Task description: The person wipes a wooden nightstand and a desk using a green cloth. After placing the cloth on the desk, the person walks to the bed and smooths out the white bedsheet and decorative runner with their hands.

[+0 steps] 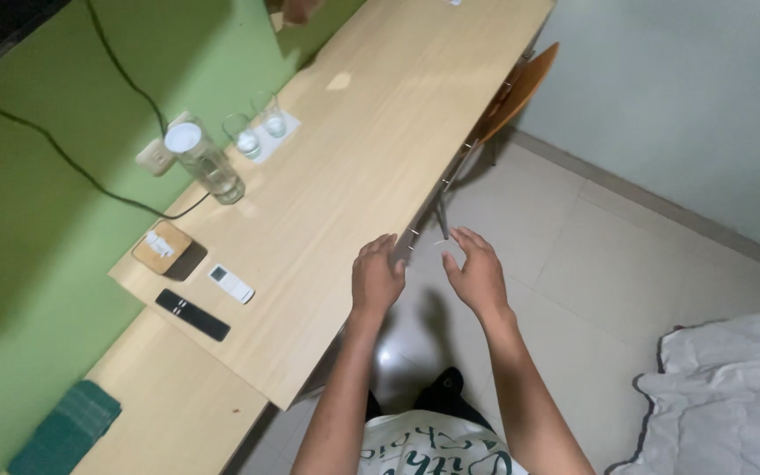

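Observation:
My left hand (375,280) hovers over the front edge of a long light wooden table (371,149), fingers loosely spread, holding nothing. My right hand (477,274) is raised just beyond the table edge over the tiled floor, fingers apart and curled slightly, also empty. The two hands face each other about a hand's width apart. Nothing lies on the table directly under them.
Against the green wall stand a tall glass jar with a white lid (204,163) and two small glasses (257,127). A wooden tissue box (162,246), a white remote (230,283) and a black remote (192,315) lie at left. A chair (521,88) is tucked in; a grey sheet (732,396) at right.

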